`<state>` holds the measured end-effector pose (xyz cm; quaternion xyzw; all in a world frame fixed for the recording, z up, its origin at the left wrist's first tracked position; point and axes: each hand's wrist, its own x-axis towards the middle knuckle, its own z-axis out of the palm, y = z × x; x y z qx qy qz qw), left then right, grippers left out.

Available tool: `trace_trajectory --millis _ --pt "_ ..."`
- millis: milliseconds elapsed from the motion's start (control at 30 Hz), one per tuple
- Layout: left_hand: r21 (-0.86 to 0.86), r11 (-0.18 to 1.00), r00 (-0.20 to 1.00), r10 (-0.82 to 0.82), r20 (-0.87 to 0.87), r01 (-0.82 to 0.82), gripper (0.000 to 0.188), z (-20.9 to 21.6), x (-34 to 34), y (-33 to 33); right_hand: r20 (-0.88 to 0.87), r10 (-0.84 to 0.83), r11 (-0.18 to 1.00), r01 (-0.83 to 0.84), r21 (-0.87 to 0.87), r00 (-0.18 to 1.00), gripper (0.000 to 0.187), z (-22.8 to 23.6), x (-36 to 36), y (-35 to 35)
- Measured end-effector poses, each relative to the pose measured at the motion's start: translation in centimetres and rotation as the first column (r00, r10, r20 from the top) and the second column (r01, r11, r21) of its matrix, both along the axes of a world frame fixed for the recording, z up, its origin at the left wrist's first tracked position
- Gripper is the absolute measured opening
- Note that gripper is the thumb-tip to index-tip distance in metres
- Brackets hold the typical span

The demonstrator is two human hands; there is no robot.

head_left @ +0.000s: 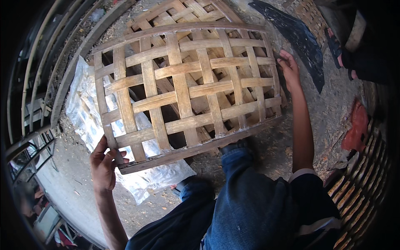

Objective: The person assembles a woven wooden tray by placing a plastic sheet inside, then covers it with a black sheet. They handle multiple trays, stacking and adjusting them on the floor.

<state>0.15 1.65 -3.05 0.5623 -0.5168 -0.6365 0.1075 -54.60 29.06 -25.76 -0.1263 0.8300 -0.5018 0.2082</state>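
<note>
A large woven bamboo panel (179, 79) with wooden edge rails is held up tilted before me. My left hand (105, 163) is closed on its near left corner, thumb on top and fingers curling around the strip. Beside the far part of the panel's right edge is my right hand (290, 68), its fingers extended and slightly apart. It appears just off the edge, not wrapped around it. Beneath and beyond lie more woven panels (183, 12), partly seen through the gaps of the upper one.
Crumpled clear plastic sheeting (154, 179) lies on the dusty floor under the left side. Black plastic (298, 35) is at the far right, near another person's sandalled foot (336, 50). A red plastic piece (356, 127) and slatted bamboo (362, 187) are at right; curved poles (41, 62) stand left.
</note>
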Motion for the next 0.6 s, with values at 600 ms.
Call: trace_trajectory --millis 600 --pt "0.006 0.996 0.996 0.091 0.015 -0.091 0.06 0.4 2.8 -2.2 0.092 0.187 0.958 -0.161 -0.238 0.978 0.037 6.8 2.8 -3.3"
